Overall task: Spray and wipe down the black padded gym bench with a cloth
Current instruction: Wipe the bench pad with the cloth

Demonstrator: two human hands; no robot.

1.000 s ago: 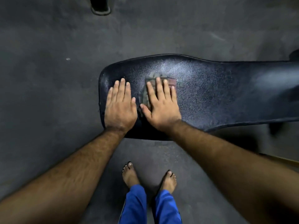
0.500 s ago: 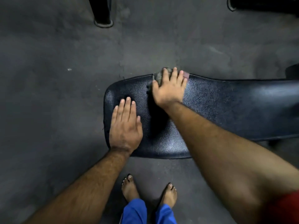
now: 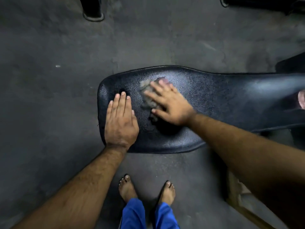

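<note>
The black padded bench (image 3: 214, 100) runs from the middle of the view out past the right edge, its rounded end at the left. My left hand (image 3: 120, 119) lies flat on that rounded end, fingers together, holding nothing. My right hand (image 3: 168, 103) presses a crumpled grey cloth (image 3: 146, 95) onto the pad's middle, fingers spread over it; the hand is motion-blurred. Most of the cloth is hidden under the palm. No spray bottle is in view.
Dark grey floor surrounds the bench. My bare feet (image 3: 145, 189) stand just in front of it. A black equipment leg (image 3: 92, 9) stands at the top left, another dark base (image 3: 247, 2) at the top right. A tan frame piece (image 3: 239, 194) lies at the lower right.
My right hand slid the cloth from the bench's middle to its far edge, then back toward the middle. My left hand stayed flat on the rounded end.
</note>
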